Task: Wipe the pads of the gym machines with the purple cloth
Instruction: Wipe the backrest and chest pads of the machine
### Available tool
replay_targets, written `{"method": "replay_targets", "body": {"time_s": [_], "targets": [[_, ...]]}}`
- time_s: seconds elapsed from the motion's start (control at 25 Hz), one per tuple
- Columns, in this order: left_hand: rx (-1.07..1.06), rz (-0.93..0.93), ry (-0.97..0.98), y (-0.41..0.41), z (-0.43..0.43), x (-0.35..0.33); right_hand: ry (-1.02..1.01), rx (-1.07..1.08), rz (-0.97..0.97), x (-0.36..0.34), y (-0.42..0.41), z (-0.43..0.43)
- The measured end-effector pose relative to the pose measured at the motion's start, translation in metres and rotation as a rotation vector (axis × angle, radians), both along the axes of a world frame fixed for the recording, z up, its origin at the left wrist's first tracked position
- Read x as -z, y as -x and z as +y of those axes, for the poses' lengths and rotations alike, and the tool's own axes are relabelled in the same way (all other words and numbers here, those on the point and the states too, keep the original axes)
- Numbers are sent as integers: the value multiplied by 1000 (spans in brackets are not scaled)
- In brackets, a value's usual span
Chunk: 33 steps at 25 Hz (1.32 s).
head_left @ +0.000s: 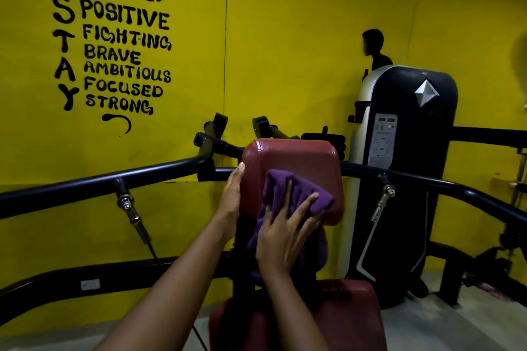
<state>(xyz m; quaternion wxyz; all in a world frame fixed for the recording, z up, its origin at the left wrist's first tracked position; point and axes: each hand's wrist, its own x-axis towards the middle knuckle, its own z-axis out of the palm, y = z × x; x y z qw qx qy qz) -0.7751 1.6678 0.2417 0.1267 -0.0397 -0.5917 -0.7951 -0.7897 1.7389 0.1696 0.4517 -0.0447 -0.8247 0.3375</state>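
— What is the cloth like?
— The purple cloth [302,189] is soft and nappy. It sits bunched in folds at the centre of the frame, on the lower half of the back pad [291,157], a glossy dark-red cushion with rounded corners.
— Which way does it run?
— Its long axis is near upright. One corner points toward the pad's right edge, and the tail hangs below the bottom edge.
— And the hands?
— The right hand [285,228] presses the cloth with fingers spread. The left hand [232,196] lies flat, fingers together, along the pad's left edge.
— Any room?
— There is bare red above the cloth. Black tubular bars [99,179] flank both sides, and the seat pad [342,316] sits below.
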Motion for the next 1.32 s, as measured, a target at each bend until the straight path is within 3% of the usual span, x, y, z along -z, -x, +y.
{"method": "replay_targets", "body": {"time_s": [0.12,0.2,0.36,0.52,0.6,0.72,0.8,0.96,1.16,1.32], "targets": [[-6,62,37,22,0,18,-166,21,12,-50,21,29],[25,84,-59,27,5,21,-264,18,31,-75,28,25],[33,196,-196,4,15,14,-573,58,194,-51,15,1],[-74,155,-220,9,11,17,-654,-66,347,-36,19,25],[-130,132,-105,14,8,14,-660,-99,352,-65,32,32],[-347,89,244,31,13,6,-580,-148,211,-118,50,47],[-508,49,367,34,25,1,-543,-142,145,-136,60,62],[-699,22,441,34,35,5,-436,-96,144,-139,73,97],[-751,68,462,39,34,10,111,-220,59,-97,71,129],[-720,69,456,34,34,7,258,-143,-113,-46,46,128]]}}
